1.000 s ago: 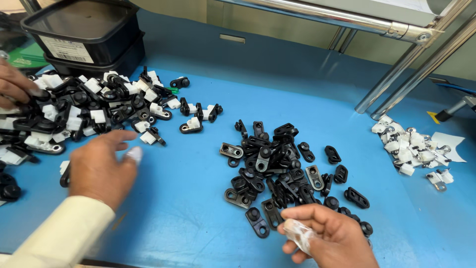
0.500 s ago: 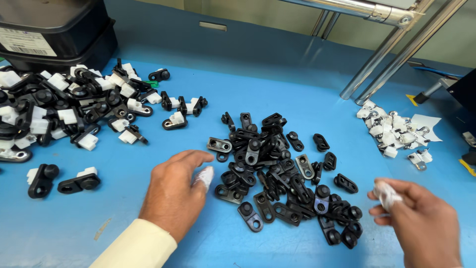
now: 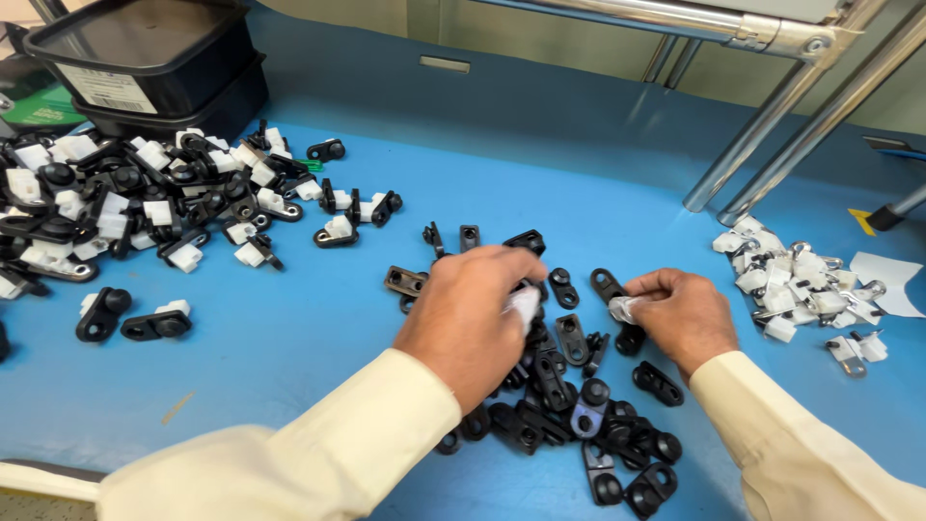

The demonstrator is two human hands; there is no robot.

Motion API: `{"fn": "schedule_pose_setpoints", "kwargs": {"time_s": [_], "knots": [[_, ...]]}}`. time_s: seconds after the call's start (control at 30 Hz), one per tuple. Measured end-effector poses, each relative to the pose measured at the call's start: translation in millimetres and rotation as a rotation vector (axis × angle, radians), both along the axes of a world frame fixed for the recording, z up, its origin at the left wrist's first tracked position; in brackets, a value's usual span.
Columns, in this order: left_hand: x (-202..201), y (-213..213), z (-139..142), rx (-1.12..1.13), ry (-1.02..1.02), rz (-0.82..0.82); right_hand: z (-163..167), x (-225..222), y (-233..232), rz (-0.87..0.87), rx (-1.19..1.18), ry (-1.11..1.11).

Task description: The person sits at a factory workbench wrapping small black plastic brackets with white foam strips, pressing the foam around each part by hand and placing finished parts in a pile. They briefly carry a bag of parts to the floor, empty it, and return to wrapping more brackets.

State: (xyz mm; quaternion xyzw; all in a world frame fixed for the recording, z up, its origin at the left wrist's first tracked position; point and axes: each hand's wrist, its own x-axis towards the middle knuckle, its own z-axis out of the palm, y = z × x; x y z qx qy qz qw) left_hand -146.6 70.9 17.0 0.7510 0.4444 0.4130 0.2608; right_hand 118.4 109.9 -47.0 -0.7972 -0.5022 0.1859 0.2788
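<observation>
Blue surface (image 3: 318, 338). Black bins (image 3: 145, 58) at far left corner, steel legs (image 3: 772, 125) far right. Left pile (image 3: 145, 203): black clips with white caps. Middle pile (image 3: 569, 386): bare black clips, flat, two-holed, long axes every way. Right pile (image 3: 801, 280): loose white caps. Left hand (image 3: 473, 309) over middle pile, fingers pinching a white cap (image 3: 524, 304). Right hand (image 3: 680, 314) beside it, fingers closed on a cap (image 3: 622, 307); direction unclear.

Blue worktop (image 3: 318, 347) fills the frame. Shiny metal tubes (image 3: 772, 145) slant at upper right. Beige wall panel (image 3: 540, 43) along the top. Stacked black bins (image 3: 145, 58) upper left. Even, bright light.
</observation>
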Motion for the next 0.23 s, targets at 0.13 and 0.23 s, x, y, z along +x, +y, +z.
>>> {"fn": "schedule_pose_setpoints", "kwargs": {"time_s": [0.13,0.23], "knots": [[36,16,6,0.069,0.063,-0.050,2,11,4,0.082,0.070,0.038],[59,24,5,0.112,0.142,-0.078,11,24,3,0.239,0.150,0.119]]}}
